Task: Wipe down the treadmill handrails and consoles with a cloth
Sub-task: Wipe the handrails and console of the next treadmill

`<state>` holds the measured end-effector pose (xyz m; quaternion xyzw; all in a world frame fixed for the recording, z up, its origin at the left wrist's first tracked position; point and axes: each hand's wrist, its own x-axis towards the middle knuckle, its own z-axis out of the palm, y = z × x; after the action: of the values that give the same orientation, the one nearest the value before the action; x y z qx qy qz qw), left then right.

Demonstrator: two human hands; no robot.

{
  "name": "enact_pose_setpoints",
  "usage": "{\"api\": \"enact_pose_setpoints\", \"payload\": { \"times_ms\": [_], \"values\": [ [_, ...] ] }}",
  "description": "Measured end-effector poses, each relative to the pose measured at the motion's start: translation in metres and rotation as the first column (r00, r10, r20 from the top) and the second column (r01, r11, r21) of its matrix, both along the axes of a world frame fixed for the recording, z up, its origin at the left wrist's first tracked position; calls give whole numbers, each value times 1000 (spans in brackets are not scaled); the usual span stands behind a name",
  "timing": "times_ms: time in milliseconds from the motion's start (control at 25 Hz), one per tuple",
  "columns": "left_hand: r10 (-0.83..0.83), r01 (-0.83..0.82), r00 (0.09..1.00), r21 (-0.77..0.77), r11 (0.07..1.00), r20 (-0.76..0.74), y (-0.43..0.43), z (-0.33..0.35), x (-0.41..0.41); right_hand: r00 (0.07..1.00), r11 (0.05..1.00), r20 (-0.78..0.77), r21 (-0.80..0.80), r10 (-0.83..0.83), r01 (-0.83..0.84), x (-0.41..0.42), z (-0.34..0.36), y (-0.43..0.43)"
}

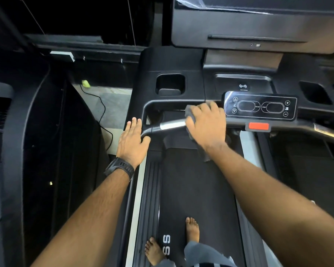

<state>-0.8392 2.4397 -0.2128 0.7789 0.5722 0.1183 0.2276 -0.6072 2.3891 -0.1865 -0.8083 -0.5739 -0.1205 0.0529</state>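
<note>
Stands on the treadmill belt (197, 189), facing the console (181, 62). Grips a grey cloth (189, 112) in the right hand (205, 124), fingers curled over it and round the front handrail (152, 130), just left of the control panel (259, 106) at the console's near edge. Rests the left hand (132, 143) flat on the black bend at the handrail's left end, fingers straight, holding nothing.

Looks soft, light and limp, that cloth, judging by the tail drooping below the right wrist towards the belt. Likely to bunch and slide in the palm, so best kept wadded under the fingers and wrapped round the bar, not pinched by one corner. No give to expect from the handrail itself: stiff and fixed, good to brace against. Probably slick along the silver section (172, 125) beside the cloth, so calls for a firm squeeze there. Calls for a lighter press on the glossy panel, with care near the red stop key (258, 126) just below it
</note>
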Motion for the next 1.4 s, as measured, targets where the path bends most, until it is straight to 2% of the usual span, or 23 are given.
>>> {"api": "enact_pose_setpoints", "payload": {
  "times_ms": [40,120,160,240,360,440,520,560,640,720,760,840,920,960,1040,1120,1200,1320,1400],
  "values": [
    [1,-1,1000,1,1000,2,0,0,0,998,997,33,61,50,-52,0,-6,-10],
    [1,-1,1000,7,1000,5,0,1,0,996,996,-14,-10,86,-86,12,6,5],
    [3,-3,1000,9,1000,3,0,1,0,996,997,-85,-77,3,-9,11,18,19],
    [7,-7,1000,6,1000,1,0,1,0,990,989,-108,-124,-93,79,0,23,22],
    [12,-12,1000,6,1000,4,1,1,0,1000,997,21,68,17,-19,-16,-9,-5],
    [16,-16,1000,8,1000,10,2,1,1,996,997,-40,15,74,-74,-8,-3,11],
    [18,-18,1000,4,1000,11,3,0,2,995,995,-91,-91,-34,25,-18,10,21],
    [17,-17,1000,-4,1000,10,3,0,2,998,996,-51,-72,-46,43,-24,6,18],
    [12,-12,1000,-3,1000,14,2,-1,1,999,1000,27,-10,28,-28,-31,-4,9],
    [16,-16,1000,1,1000,27,3,-2,0,997,994,-27,-75,76,-78,-31,0,19],
    [15,-15,999,-1,1000,32,4,-2,0,997,992,-73,-121,34,-42,-33,4,25],
    [14,-14,999,-9,1000,40,3,-2,0,999,992,-49,-125,-11,5,-46,7,26],
    [12,-11,998,-13,1000,61,2,1,1,999,995,-18,-87,44,-46,-58,1,22],
    [18,-18,997,-10,1000,71,3,2,0,996,989,-38,-122,77,-81,-62,2,26],
    [24,-23,997,-10,1000,78,3,2,0,993,979,-114,-200,29,-52,-68,5,43],
    [26,-24,996,-19,1000,90,2,2,0,996,986,-81,-163,21,-34,-78,6,46],
    [32,-29,993,-23,999,112,2,3,0,996,988,-31,-126,87,-90,-88,2,40],
    [56,-51,984,-36,998,169,5,2,0,993,983,-76,-152,95,-106,-97,-2,50],
    [79,-72,972,-40,997,220,4,2,-1,990,989,-61,-68,127,-131,-106,-10,45]
  ]
}}
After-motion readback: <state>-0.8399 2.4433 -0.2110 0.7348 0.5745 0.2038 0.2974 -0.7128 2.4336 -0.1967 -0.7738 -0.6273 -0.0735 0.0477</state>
